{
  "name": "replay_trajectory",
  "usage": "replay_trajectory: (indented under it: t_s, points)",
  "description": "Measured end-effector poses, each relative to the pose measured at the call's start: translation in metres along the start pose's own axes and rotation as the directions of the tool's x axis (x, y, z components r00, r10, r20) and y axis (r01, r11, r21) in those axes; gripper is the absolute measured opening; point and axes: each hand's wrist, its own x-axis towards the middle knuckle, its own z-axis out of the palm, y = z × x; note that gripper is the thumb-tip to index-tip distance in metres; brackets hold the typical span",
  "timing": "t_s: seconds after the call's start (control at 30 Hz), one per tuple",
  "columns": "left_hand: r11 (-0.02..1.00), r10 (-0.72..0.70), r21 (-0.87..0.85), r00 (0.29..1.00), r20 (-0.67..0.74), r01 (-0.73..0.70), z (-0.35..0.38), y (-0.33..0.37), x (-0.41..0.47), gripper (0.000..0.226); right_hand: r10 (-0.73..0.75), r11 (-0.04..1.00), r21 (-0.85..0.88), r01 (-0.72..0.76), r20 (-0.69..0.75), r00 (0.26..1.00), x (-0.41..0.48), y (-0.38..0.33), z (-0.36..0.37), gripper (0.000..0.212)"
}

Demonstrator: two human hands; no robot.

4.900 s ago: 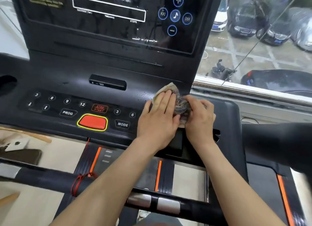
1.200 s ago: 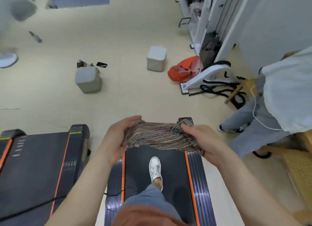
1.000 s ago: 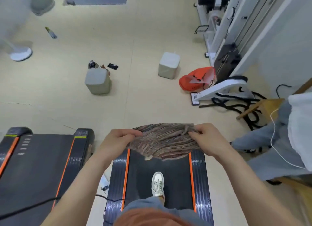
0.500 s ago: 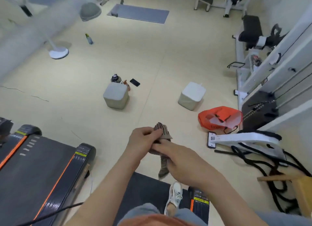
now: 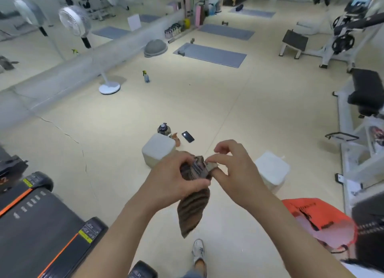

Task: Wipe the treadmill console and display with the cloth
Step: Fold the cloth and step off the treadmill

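Head view of a gym floor (image 5: 228,103). At lower left lies a treadmill deck (image 5: 41,225), its orange-striped edge running diagonally and its rear end meeting bare floor. Beyond it, against the mirrored wall, stands a fan (image 5: 74,22), and a spray bottle (image 5: 146,76) stands just right of the fan's round base. Open floor stretches from there to the centre, where a pale block (image 5: 159,151) sits with a bottle (image 5: 164,129) and a phone (image 5: 188,136) close behind it. In front of the block, above the floor, the left grip (image 5: 172,182) is curled round the bunched top of the striped cloth (image 5: 193,211), thumb across it; the cloth's lower end hangs free above a white shoe (image 5: 198,250). The right grip (image 5: 232,174) pinches the cloth's upper corner between thumb and forefinger, its other fingers raised. A grey mat (image 5: 209,54) lies far behind. Right of the hands sit a second block (image 5: 272,169) and a red bag (image 5: 318,219); a black bench (image 5: 365,90) on white frames lines the right edge.
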Motion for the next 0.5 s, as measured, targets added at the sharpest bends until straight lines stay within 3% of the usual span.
replay_trajectory:
  t_s: [0.07, 0.13, 0.2, 0.27, 0.4, 0.5]
  points:
    - [0.938, 0.161, 0.319, 0.986, -0.051, -0.136, 0.016, -0.03, 0.046, 0.057, -0.062, 0.998, 0.016, 0.061, 0.074, 0.995, 0.039, 0.034, 0.024, 0.005]
    - [0.909, 0.261, 0.352, 0.963, -0.065, -0.222, 0.036, -0.063, 0.097, 0.049, -0.115, 0.991, 0.087, 0.102, 0.159, 0.981, 0.081, 0.065, 0.055, 0.011]
    - [0.936, 0.264, 0.272, 0.957, -0.118, -0.225, 0.049, -0.094, 0.147, 0.023, -0.138, 0.99, 0.057, 0.128, 0.219, 0.966, 0.127, 0.099, 0.086, 0.013]
    - [0.971, 0.175, 0.178, 0.981, -0.084, -0.158, 0.053, -0.112, 0.18, 0.002, -0.117, 0.993, 0.019, 0.117, 0.303, 0.946, 0.161, 0.126, 0.109, 0.016]
    - [0.997, -0.029, -0.066, 0.997, 0.07, 0.034, 0.032, -0.128, 0.25, 0.021, -0.081, 0.975, 0.217, -0.04, 0.521, 0.85, 0.236, 0.169, 0.118, 0.013]
    - [0.972, -0.106, -0.2, 0.991, 0.076, 0.119, 0.013, -0.144, 0.309, 0.034, -0.09, 0.955, 0.271, -0.12, 0.651, 0.754, 0.304, 0.199, 0.123, 0.018]
